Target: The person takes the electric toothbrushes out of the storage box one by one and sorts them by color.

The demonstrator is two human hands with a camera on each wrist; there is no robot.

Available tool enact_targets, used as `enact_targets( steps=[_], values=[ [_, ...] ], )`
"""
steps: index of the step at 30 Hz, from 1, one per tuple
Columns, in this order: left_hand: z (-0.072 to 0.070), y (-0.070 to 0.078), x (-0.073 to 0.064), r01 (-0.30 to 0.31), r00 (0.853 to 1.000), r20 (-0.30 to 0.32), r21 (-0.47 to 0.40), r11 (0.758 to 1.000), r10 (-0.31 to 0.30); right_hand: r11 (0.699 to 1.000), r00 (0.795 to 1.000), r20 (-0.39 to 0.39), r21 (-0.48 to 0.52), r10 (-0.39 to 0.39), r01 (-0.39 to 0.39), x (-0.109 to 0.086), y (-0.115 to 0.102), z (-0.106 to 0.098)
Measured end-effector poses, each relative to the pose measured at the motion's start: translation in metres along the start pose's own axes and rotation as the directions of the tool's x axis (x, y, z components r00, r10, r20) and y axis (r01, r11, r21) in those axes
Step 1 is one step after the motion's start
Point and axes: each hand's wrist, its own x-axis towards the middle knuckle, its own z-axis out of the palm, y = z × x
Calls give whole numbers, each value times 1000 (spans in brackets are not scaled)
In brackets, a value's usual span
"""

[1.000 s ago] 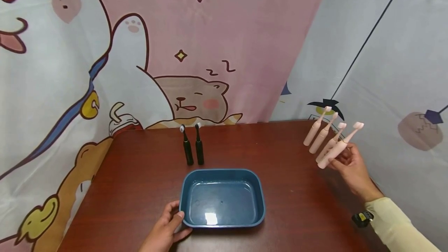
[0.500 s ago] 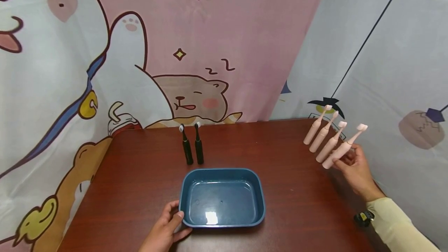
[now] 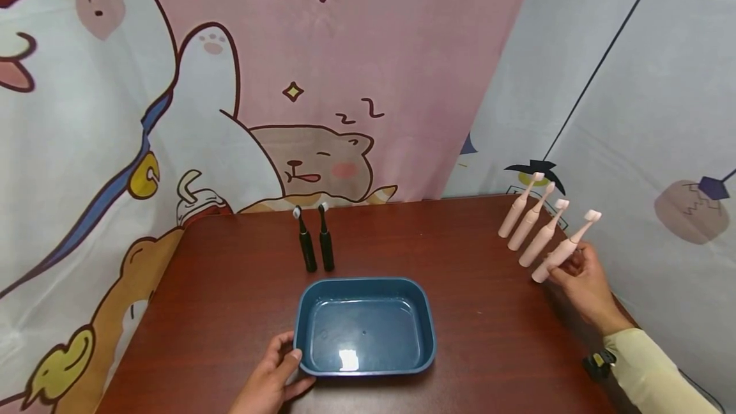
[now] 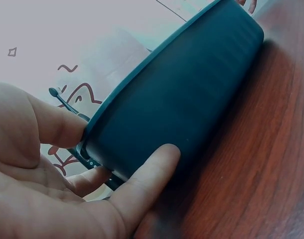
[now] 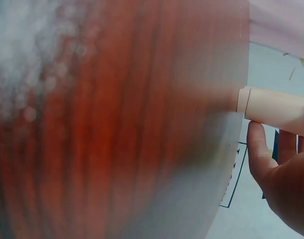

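Observation:
My left hand [image 3: 273,372] grips the near left corner of a blue plastic basin [image 3: 428,331] on the table. In the left wrist view its fingers lie along the outer wall of the basin [image 4: 177,89]. At the far right, my right hand [image 3: 586,286] holds a pale pink electric toothbrush [image 3: 556,259] by its handle, brush head up and leaning right. Only the bottom part of that toothbrush [image 5: 276,107] shows in the right wrist view, between the fingers and close to the tabletop. Three like it stand in a row behind, the nearest pink toothbrush [image 3: 537,245] just beside it.
Two black electric toothbrushes [image 3: 307,251] stand upright behind the basin. The brown wooden table [image 3: 230,299] ends at a cartoon-printed cloth [image 3: 414,82] along the back and right. A black watch-like device [image 3: 599,363] is by the right wrist.
My right hand has moved slightly right and toward me with the pink toothbrush, widening the gap to the row. My left hand and the basin have stayed in place.

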Motion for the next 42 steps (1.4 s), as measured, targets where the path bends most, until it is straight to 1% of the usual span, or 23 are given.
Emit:
enact_targets(
  steps=[5, 8, 13, 15, 19, 23, 29, 32, 42],
  values=[
    [1, 1, 0, 7, 1000, -15, 14, 1000, -7, 990, 1000, -17, -138, 12, -14, 0, 2, -2],
    [1, 2, 0, 10, 1000, -21, 21, 1000, -10, 973, 999, -26, -228, 20, -25, 0, 3, -4],
    [1, 1, 0, 7, 1000, -23, 24, 1000, -7, 950, 998, -23, -306, 57, -61, 0, 3, -7],
    [1, 1, 0, 3, 1000, -16, 18, 1000, -3, 946, 998, -26, -316, 64, -69, 1, 4, -8],
    [0, 1, -1, -3, 1000, 2, 3, 1000, 3, 940, 999, -31, -337, 43, -51, 1, 4, -6],
    [-1, 0, 0, 1, 1000, 4, 3, 1000, -1, 936, 999, -29, -350, 39, -46, 1, 2, -4],
    [-1, -1, 1, 1, 1000, 8, -3, 1000, -1, 949, 999, -15, -313, 43, -45, 2, 1, -1],
    [-2, -1, 1, 3, 1000, 8, -1, 1000, -3, 947, 999, -11, -318, 36, -38, 2, 0, -1],
    [-2, -1, 1, 5, 1000, 14, 1, 1000, -5, 904, 999, -21, -425, 33, -39, 2, 2, -2]
  ],
)
